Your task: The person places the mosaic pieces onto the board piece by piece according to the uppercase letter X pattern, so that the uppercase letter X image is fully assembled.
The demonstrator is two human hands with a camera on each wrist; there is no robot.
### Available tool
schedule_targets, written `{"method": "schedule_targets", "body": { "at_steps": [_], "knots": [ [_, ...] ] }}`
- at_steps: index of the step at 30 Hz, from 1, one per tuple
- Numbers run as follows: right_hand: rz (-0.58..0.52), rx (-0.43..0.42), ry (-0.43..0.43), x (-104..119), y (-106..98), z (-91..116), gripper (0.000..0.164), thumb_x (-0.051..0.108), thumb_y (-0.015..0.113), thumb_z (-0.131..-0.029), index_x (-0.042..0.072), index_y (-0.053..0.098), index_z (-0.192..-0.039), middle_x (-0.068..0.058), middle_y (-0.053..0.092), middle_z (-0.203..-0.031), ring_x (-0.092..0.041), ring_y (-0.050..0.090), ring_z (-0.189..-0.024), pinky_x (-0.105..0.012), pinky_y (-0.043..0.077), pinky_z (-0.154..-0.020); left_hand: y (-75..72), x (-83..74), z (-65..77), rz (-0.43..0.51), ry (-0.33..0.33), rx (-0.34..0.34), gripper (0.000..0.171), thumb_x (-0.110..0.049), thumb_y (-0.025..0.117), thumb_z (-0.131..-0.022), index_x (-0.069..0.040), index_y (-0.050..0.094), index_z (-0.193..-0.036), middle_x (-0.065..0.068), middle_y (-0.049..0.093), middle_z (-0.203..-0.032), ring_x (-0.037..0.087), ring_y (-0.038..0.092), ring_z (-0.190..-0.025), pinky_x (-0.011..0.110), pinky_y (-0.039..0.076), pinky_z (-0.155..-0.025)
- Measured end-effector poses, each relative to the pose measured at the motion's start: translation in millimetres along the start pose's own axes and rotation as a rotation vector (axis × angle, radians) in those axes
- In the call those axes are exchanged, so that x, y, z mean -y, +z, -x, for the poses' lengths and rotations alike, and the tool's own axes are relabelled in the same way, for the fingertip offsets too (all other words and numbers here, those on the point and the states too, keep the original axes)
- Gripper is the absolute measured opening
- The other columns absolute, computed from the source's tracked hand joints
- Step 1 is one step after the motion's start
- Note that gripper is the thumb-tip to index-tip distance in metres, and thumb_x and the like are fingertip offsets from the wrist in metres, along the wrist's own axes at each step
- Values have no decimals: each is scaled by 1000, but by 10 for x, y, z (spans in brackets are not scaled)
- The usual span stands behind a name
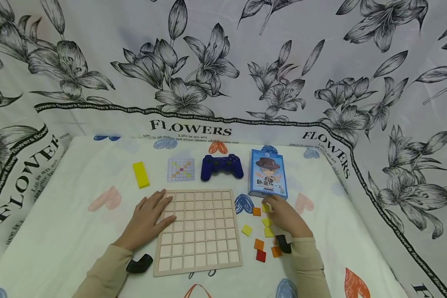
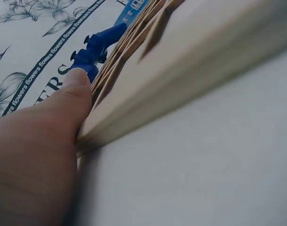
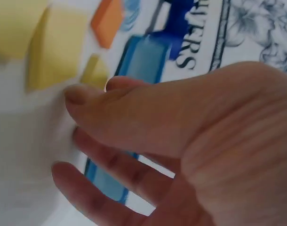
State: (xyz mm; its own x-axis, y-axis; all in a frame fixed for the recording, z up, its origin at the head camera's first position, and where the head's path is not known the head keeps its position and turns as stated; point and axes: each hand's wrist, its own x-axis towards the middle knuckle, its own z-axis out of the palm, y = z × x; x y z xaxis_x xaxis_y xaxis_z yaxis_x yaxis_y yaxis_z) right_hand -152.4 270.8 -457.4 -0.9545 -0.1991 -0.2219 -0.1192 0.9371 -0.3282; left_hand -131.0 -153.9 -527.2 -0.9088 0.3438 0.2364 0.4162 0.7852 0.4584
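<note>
A wooden grid board (image 1: 199,231) of square cells lies on the bed-like white cloth. My left hand (image 1: 149,215) rests on its upper left edge with fingers spread; in the left wrist view the thumb (image 2: 77,89) lies along the board's rim. To the right of the board, my right hand (image 1: 284,213) reaches down among small square tiles, fingers loosely bent. Its thumb and index fingertips are beside a yellow tile (image 3: 95,70); the wrist view shows no clear grip on it. Other yellow tiles (image 1: 247,230), orange tiles (image 1: 258,244) and a red tile (image 1: 261,255) lie nearby.
Behind the board stand a yellow block (image 1: 141,175), a card with a coloured grid (image 1: 181,169), a blue game controller (image 1: 222,167) and a blue game box (image 1: 268,174). A flower-printed curtain (image 1: 208,62) closes off the back and sides.
</note>
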Motion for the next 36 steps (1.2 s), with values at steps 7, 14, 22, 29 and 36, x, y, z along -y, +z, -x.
{"method": "schedule_targets", "body": {
  "at_steps": [7, 14, 22, 29, 36],
  "knots": [
    [-49, 3, 53, -83, 67, 2, 25, 9, 68, -88, 14, 63, -112, -2, 57, -108, -21, 55, -93, -42, 53, -91, -37, -33, 7, -2, -10, 16, 66, -55, 55, -91, -17, 44, -144, 9, 30, -155, 31, 24, -143, 55, 14, -115],
    [-83, -38, -3, 195, -2, 44, 21, 13, 69, -88, 15, 60, -107, 1, 58, -103, -18, 56, -95, -36, 54, -86, -43, -61, 46, 12, -22, 15, 65, -56, 55, -91, -17, 46, -142, 9, 31, -155, 31, 25, -142, 55, 15, -115],
    [54, -81, -518, 969, 90, -213, 18, 12, 67, -90, 10, 61, -106, 1, 60, -106, -14, 60, -98, -27, 54, -82, -52, -19, 69, 41, -51, -2, 59, -57, 57, -89, -17, 53, -133, 9, 36, -152, 31, 28, -141, 55, 15, -115],
    [135, 27, -690, 1637, 385, -638, 24, 21, 64, -93, 12, 61, -115, 2, 61, -109, -8, 58, -97, -18, 50, -85, -79, 11, 34, 53, -79, -11, 60, -59, 58, -88, -16, 54, -130, 9, 37, -152, 29, 28, -141, 56, 15, -115],
    [201, 19, -698, 1913, 552, -816, 22, 24, 62, -94, 14, 61, -114, 4, 61, -108, -7, 58, -95, -16, 49, -83, -53, -22, 13, 59, -61, -13, 60, -59, 57, -88, -15, 54, -129, 8, 37, -151, 27, 29, -141, 55, 16, -115]
  ]
}}
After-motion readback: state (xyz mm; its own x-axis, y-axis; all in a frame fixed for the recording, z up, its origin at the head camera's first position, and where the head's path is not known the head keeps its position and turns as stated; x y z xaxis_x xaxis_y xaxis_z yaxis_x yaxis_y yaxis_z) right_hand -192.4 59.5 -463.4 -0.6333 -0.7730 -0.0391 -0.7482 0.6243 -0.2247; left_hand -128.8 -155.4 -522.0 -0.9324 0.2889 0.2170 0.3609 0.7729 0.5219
